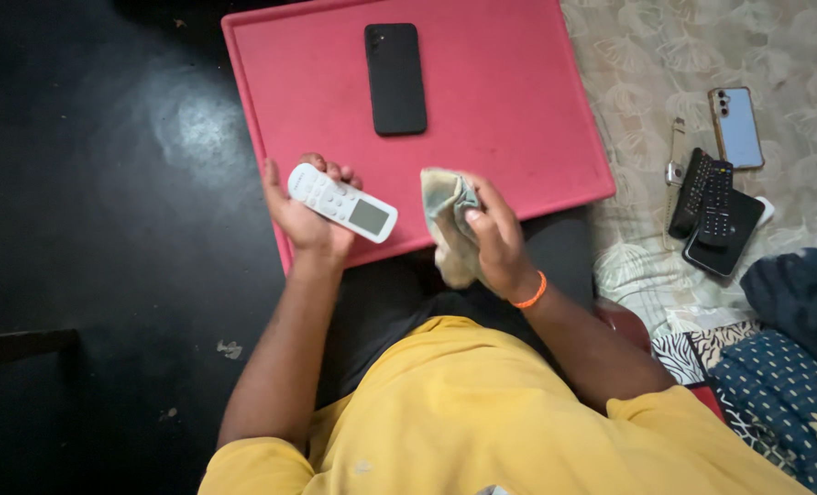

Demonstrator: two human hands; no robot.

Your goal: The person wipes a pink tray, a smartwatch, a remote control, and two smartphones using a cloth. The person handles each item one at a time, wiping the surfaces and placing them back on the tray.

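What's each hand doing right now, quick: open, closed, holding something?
Left hand: closed, fingers wrapped around a white remote control.
Right hand: closed, fingers gripping a crumpled, stained cloth.

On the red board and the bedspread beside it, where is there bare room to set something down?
The red board is bare right of the black phone, and left of it above the left hand with the white remote. The right hand holds a cloth at its near edge. The bedspread is crowded around the black remotes and blue phone.
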